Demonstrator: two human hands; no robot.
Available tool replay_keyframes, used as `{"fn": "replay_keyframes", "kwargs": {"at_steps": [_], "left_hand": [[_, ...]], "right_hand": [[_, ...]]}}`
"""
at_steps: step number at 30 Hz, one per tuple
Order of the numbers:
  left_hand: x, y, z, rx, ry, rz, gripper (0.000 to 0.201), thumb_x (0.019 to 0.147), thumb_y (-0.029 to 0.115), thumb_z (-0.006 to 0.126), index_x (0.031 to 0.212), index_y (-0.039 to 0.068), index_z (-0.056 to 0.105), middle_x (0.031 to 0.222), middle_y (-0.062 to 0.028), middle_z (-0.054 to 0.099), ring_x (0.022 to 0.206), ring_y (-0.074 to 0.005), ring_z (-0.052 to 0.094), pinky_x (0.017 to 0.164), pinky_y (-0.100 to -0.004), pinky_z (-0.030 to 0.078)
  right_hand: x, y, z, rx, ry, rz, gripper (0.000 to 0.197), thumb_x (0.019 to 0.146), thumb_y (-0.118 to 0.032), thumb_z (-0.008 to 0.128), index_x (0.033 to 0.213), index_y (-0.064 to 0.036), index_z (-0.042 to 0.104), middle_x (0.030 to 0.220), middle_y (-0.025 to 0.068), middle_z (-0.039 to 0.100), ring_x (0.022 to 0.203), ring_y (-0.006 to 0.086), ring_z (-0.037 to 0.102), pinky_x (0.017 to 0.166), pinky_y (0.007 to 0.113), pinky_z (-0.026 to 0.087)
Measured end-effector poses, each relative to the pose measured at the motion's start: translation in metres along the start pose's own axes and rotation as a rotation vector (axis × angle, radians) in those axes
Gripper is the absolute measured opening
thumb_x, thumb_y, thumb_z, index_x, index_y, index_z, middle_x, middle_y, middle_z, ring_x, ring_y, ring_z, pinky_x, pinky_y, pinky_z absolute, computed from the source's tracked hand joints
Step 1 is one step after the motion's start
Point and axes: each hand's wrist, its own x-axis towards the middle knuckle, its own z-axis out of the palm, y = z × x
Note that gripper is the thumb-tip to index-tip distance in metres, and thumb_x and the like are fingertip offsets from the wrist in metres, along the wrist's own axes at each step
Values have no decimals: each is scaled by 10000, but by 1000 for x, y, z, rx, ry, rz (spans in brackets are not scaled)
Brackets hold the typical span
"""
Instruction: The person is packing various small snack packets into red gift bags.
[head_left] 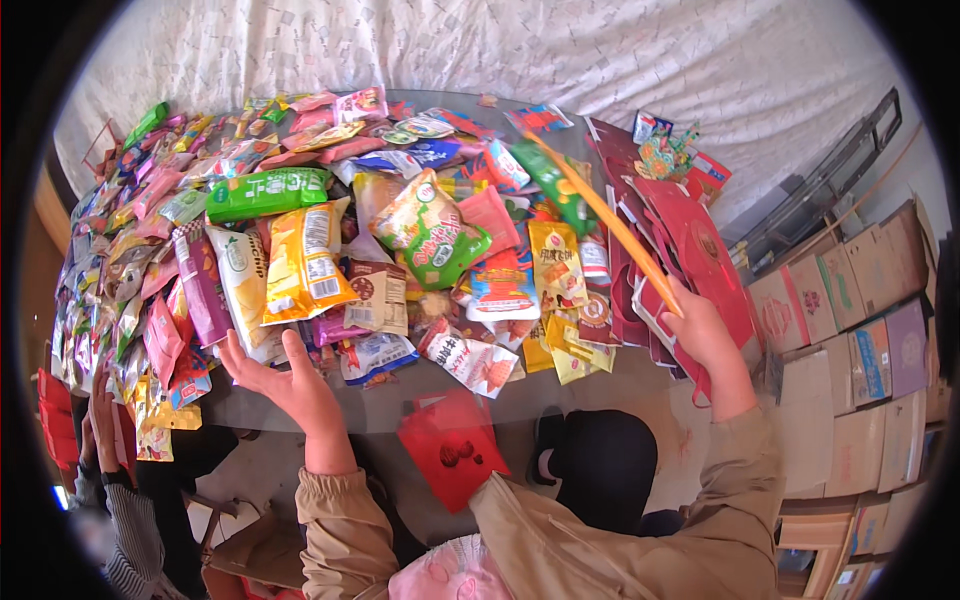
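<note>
Table (375,408) under packets (425,225), 2 hands (285,385) (703,325), yellow stick (612,224) in the right.

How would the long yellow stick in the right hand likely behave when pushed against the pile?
The yellow stick looks fairly stiff, running nearly straight from the right hand without visible sag. It is probably light for its length, being slim and held one-handed. Its tip might skid over the glossy packets, which look smooth and shiny.
</note>
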Motion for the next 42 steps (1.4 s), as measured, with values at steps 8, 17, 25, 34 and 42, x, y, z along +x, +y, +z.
{"fn": "replay_keyframes", "kwargs": {"at_steps": [8,17,25,34,42], "left_hand": [[-7,6,3,47,6,80,691,989,235,673,1542,16,322,1619,-256,165,1509,-380,182,1211,-507,201],[-11,10,-5,42,-11,88,667,993,232,660,1527,-2,336,1603,-235,228,1500,-371,200,1209,-501,203],[-14,12,-16,41,-19,88,667,991,229,663,1526,0,337,1586,-222,255,1486,-352,225,1205,-482,217],[-20,15,-27,22,-36,132,666,993,231,664,1524,0,334,1570,-214,276,1465,-343,258,1207,-476,221],[-21,5,-24,25,-26,149,702,959,202,680,1527,-2,322,1569,-223,303,1449,-368,274,1189,-511,232]], "right_hand": [[-20,11,-1,247,57,-165,670,912,-78,686,1529,-25,430,1257,199,687,1097,217,669,960,325,490],[18,79,17,-54,423,-118,662,923,-121,655,1541,-82,424,1137,205,663,1028,363,666,893,429,532],[16,25,28,-247,142,140,640,904,-125,661,1500,-27,449,1236,225,585,1143,417,595,989,446,488],[51,28,23,725,83,229,598,976,-112,590,1520,34,390,1075,94,640,757,133,637,609,284,527],[51,-9,75,779,62,152,584,934,-72,611,1502,-63,471,977,69,659,669,103,624,560,264,500]]}}
